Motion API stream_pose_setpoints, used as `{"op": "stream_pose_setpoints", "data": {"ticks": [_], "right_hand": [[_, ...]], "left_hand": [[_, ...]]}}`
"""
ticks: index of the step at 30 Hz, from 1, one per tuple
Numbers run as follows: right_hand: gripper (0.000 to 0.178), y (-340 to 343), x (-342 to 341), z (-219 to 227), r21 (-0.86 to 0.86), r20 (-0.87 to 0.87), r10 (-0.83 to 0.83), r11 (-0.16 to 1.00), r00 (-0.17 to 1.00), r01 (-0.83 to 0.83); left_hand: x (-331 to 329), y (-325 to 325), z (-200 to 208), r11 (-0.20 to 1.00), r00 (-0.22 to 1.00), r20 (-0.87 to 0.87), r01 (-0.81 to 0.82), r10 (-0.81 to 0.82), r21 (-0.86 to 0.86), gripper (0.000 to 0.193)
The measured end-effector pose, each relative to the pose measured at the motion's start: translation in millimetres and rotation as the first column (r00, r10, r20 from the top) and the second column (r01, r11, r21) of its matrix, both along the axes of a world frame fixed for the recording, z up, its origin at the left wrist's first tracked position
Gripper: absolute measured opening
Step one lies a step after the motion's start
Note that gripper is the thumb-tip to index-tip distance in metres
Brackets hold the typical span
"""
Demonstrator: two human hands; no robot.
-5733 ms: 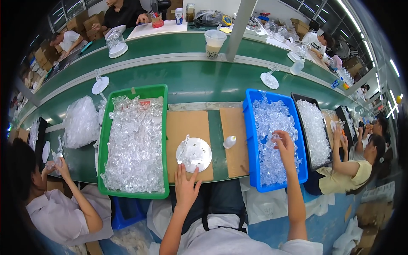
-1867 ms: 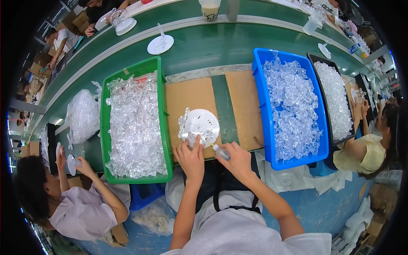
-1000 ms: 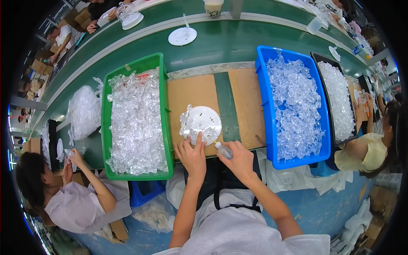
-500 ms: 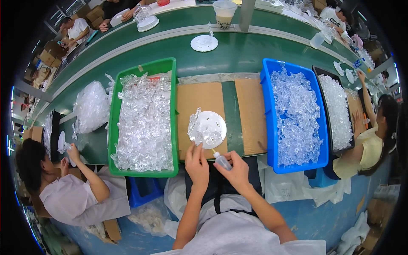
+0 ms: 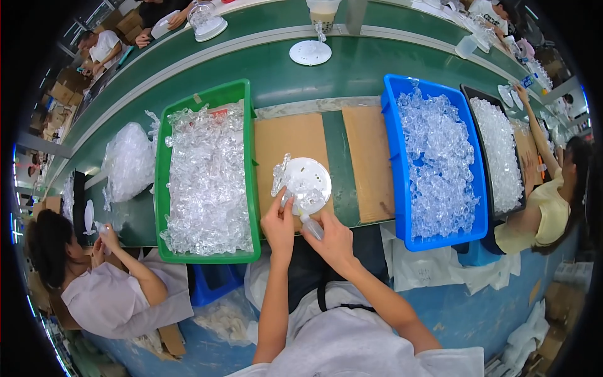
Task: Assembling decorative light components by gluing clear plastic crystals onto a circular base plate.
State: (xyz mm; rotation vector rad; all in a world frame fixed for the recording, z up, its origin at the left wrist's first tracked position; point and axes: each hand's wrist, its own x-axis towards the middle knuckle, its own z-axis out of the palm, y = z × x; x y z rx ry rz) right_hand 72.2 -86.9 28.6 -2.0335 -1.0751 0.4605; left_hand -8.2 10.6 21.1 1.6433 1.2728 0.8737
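A round white disc (image 5: 319,176) with small slots lies on the cardboard before me, clear plastic pieces (image 5: 303,196) resting on its near left part. Another clear moulded piece (image 5: 279,176) stands at its left edge. At the near left rim, my left hand (image 5: 278,229) is closed, thumb and forefinger pinching what looks like a clear plastic piece. My right hand (image 5: 333,242) grips a small translucent squeeze bottle (image 5: 313,228), tilted with its tip pointing at the disc's near edge. Whether the tip touches anything is too small to tell.
Clear plastic parts fill a green bin (image 5: 254,210) on my left and a blue bin (image 5: 391,119) on my right. Beyond the blue one is a black tray (image 5: 466,107). Another white disc (image 5: 310,53) lies farther back, near a drink cup (image 5: 323,14). Co-workers sit at both sides.
The squeeze bottle in my right hand has come left and closer to the disc. My left hand has shifted left and forward to the disc's rim. The whole view has moved slightly.
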Motion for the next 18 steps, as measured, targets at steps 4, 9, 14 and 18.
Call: {"op": "stream_pose_setpoints", "data": {"ticks": [4, 9, 14, 18], "right_hand": [[0.033, 1.0, 0.9, -0.1, -0.004, -0.023, 0.014, 1.000, 1.000, -0.014], [0.032, 1.2, 2.3, -1.9, -0.027, -0.028, 0.033, 0.999, 0.999, -0.034], [0.032, 2.7, 2.2, -4.7, -0.005, -0.021, 0.065, 0.998, 0.998, -0.065], [0.031, 2.0, 4.4, -4.5, -0.009, -0.018, 0.065, 0.998, 0.998, -0.065]], "left_hand": [[2.5, 0.1, 5.5, 1.000, 1.000, -0.031, -0.003, 0.002, -0.025, 0.029], [-0.9, 3.1, -0.5, 0.995, 1.000, -0.005, 0.005, -0.005, -0.101, 0.030], [-0.6, 2.4, -3.2, 0.995, 0.999, 0.042, 0.000, 0.004, -0.097, 0.031], [0.7, 1.9, -3.4, 0.995, 1.000, 0.015, 0.005, -0.004, -0.099, 0.030]]}}
